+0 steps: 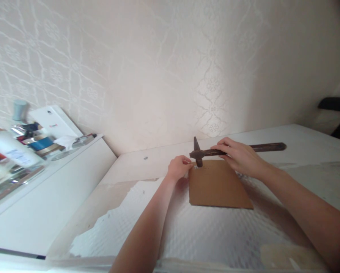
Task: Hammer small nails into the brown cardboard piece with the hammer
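Note:
A brown piece of cardboard (218,185) lies on the white table, with a row of small dark marks near its far edge. My right hand (240,155) is closed around the dark wooden handle of a hammer (268,147), gripping it about midway. The hammer's rusty head is over the cardboard's far left corner. Beside that corner, my left hand (180,167) has thumb and fingers pinched together close to the hammer head. What is between those fingertips is too small to make out.
A patterned plastic sheet (204,235) covers part of the table. Small metal bits (145,157) lie near the wall. On the left stands a white cabinet (59,204) carrying a white box (54,121), bottles and clutter. A black armrest (336,104) is at far right.

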A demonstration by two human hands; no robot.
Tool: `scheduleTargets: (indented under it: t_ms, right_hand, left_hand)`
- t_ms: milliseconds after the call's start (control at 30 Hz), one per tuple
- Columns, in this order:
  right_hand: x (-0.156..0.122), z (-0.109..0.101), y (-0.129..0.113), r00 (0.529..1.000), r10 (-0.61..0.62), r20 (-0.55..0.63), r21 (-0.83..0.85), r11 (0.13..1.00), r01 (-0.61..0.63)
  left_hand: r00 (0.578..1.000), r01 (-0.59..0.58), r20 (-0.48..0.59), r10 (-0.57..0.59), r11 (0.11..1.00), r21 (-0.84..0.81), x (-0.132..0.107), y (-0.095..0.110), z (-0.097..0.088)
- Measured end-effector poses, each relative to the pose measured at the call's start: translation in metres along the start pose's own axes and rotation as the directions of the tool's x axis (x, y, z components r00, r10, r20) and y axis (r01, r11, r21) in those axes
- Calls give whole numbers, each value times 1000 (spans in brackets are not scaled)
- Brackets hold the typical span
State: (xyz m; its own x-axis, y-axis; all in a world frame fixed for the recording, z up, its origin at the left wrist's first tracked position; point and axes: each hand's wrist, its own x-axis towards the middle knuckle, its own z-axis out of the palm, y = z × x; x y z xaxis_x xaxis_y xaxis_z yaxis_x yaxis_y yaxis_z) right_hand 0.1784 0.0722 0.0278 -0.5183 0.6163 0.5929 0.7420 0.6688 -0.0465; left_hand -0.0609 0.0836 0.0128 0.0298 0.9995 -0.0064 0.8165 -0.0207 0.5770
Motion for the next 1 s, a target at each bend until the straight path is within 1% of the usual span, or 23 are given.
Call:
scheduleTargets:
  t_ms: [167, 333, 500, 633, 767, 833, 1000]
  right_hand:
    - [-1, 0, 0, 999, 26, -34, -23, 999, -27]
    - [-2, 2, 3, 1000, 1, 7, -12, 1000, -1]
    - [-1, 0, 4, 999, 23, -46, -18, 1000, -24]
    - [-1, -1, 2, 1000, 0, -7, 10, 1000, 0]
    - [-1, -1, 2, 1000, 4, -26, 63, 998, -2]
    - [-1, 0, 2, 999, 12, -32, 45, 999, -10]
    - [-1, 0, 2, 1000, -6, 13, 18, 1000, 6]
  left_hand:
    - [1000, 0, 8, 0, 1000, -13, 1, -1, 0]
    - [1000, 10, 6, -10, 1000, -9, -1, 2, 0]
    - [1000, -3, 6, 3, 1000, 1, -1, 2, -1]
    - [1000, 7, 11, -7, 1000, -8, 0, 1, 0]
    - [1000, 8, 10, -8, 1000, -14, 0, 0, 0]
    - [1000, 8, 8, -8, 1000, -11, 0, 0, 0]
    - [1000, 7, 13, -7, 1000, 0, -1, 2, 0]
